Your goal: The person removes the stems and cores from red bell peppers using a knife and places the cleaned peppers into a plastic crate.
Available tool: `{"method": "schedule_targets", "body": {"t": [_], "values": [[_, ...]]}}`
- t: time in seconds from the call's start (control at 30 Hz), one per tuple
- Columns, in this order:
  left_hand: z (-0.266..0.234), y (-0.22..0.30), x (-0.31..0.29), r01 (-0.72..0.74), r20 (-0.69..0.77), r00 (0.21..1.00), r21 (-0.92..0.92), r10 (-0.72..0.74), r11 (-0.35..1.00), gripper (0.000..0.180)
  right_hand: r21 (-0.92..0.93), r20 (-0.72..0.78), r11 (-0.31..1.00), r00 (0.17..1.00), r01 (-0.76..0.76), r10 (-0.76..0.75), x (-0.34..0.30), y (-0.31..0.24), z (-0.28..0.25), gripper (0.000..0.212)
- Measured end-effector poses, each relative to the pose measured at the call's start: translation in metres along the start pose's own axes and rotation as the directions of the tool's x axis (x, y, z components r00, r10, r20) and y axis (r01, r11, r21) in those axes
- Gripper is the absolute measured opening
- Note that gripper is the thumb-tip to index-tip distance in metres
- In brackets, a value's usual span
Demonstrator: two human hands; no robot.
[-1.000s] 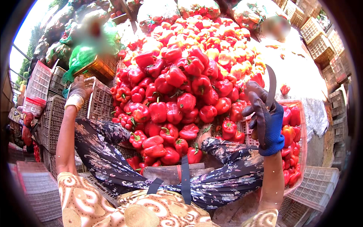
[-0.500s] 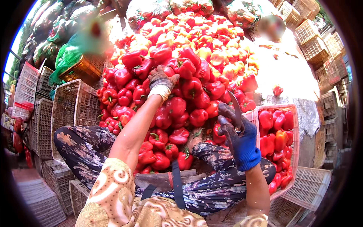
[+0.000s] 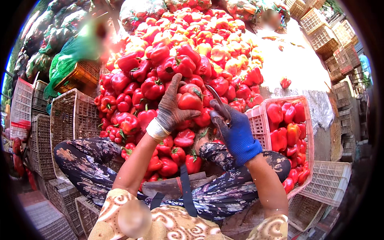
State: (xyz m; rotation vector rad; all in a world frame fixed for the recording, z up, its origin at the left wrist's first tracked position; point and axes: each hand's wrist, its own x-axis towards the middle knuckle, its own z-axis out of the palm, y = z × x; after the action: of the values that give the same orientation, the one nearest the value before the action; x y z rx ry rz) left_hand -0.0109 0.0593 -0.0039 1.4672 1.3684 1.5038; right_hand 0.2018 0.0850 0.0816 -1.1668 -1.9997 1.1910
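In a worn grey-brown glove, my left hand (image 3: 171, 108) grips a red bell pepper (image 3: 189, 101) above the near part of the pile. A greenish stem area shows at the pepper's upper right. My right hand (image 3: 232, 130), in a blue-cuffed dark glove, is closed round the handle of a curved knife (image 3: 215, 96). Its blade points up and left, close to the held pepper; whether it touches I cannot tell. Beneath and beyond both hands spreads a large heap of red bell peppers (image 3: 128, 82). Right of my right hand stands a pink crate (image 3: 256, 122) filled with red peppers.
At my left is an upright plastic crate (image 3: 64, 120), with more crates stacked behind it. A green net (image 3: 66, 64) drapes over an orange crate (image 3: 86, 74). Filled net sacks (image 3: 142, 12) line the back. One loose pepper (image 3: 285, 83) lies on the pale sheet at right.
My left hand has drawn back from the heap toward me with a pepper in it. My right hand has brought the knife leftward and up, near that pepper.
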Motion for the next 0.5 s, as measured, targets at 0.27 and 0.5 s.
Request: {"method": "schedule_targets", "body": {"t": [0.27, 0.5], "values": [[0.017, 0.062, -0.012, 0.03, 0.105, 0.994, -0.082, -0.022, 0.996, 0.132, 0.017, -0.082, 0.999, 0.995, -0.048, 0.049, 0.008, 0.007, -0.009, 0.025], [0.006, 0.044, -0.014, -0.007, 0.058, 0.998, -0.102, 0.013, 0.995, 0.131, -0.035, -0.072, 0.999, 0.997, -0.009, 0.007, 0.002, 0.009, -0.015, 0.027]]}}
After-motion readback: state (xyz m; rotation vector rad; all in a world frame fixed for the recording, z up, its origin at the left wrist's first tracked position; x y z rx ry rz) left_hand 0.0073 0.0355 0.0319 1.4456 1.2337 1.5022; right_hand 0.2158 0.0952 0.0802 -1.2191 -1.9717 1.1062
